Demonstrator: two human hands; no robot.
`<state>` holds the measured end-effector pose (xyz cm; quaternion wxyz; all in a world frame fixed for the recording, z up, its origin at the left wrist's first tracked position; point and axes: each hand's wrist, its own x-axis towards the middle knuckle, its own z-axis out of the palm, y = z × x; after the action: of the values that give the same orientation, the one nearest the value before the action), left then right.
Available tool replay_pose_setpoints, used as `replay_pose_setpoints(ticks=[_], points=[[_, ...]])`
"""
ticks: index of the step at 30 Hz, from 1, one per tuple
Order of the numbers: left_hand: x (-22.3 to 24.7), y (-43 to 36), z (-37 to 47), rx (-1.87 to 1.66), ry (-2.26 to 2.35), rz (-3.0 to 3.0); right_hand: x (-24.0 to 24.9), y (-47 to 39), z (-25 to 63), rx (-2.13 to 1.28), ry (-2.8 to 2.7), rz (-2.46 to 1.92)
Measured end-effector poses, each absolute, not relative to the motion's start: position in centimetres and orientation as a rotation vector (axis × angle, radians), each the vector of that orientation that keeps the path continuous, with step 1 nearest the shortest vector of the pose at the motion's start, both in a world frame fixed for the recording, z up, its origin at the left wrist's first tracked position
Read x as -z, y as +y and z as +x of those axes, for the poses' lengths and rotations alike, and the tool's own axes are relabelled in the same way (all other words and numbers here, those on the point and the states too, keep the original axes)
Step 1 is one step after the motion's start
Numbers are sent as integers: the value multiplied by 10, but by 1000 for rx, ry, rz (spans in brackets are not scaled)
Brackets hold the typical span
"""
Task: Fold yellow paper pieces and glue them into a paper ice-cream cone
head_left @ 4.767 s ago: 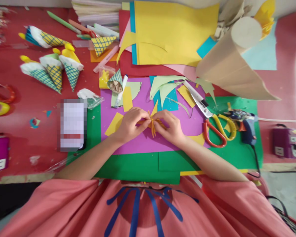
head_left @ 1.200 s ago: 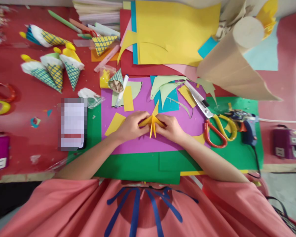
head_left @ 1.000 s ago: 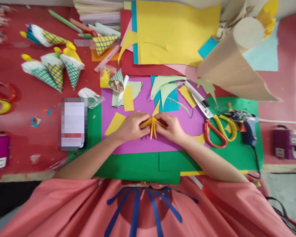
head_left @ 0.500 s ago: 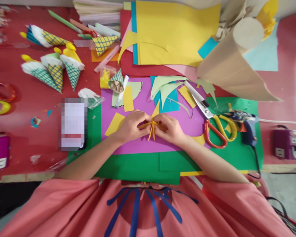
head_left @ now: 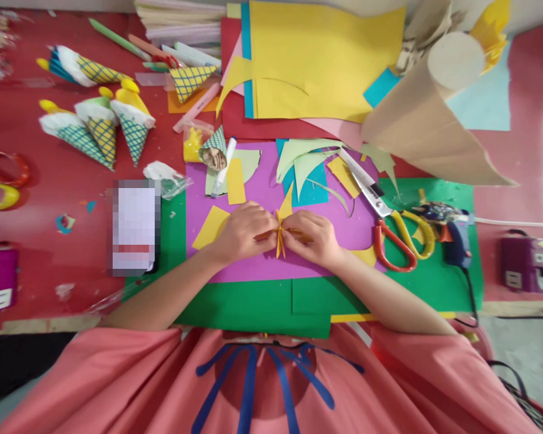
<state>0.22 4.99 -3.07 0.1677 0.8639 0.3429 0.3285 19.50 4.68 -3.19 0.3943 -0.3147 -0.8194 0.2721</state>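
A small folded yellow paper piece [head_left: 280, 241] is pinched between my two hands above a purple sheet [head_left: 253, 269]. My left hand [head_left: 248, 233] grips its left side and my right hand [head_left: 313, 238] its right side, with the fingers of both closed. Narrow points of the paper stick out above and below the fingertips; the rest is hidden by the fingers. Yellow scraps [head_left: 212, 226] lie beside my left hand. Large scissors [head_left: 380, 208] with red and yellow handles rest to the right of my right hand, blades partly over pale green cuttings [head_left: 305, 160].
Patterned paper cones [head_left: 136, 135] lie at the upper left, above a blurred phone [head_left: 134, 229]. Yellow sheets [head_left: 326, 54] are at the back, beside a large brown paper cone [head_left: 416, 114]. A blue glue gun [head_left: 458, 241] with a cable sits at the right.
Both hands stay in nearly the same place, with slightly shifted fingers. The yellow paper has turned a little between them, and a point now stands up above the fingertips.
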Motion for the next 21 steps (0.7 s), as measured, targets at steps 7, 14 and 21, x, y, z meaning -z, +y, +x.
replay_pose_setpoints(ticks=[7,14,21], points=[[28,50,3,-1091,912,2437,32,46,193,-610,-2062,-753],[25,48,3,-1155,936,2425,33,48,194,-568,-2017,-729],[30,46,3,-1137,979,2432,35,46,192,-530,-1892,-836]])
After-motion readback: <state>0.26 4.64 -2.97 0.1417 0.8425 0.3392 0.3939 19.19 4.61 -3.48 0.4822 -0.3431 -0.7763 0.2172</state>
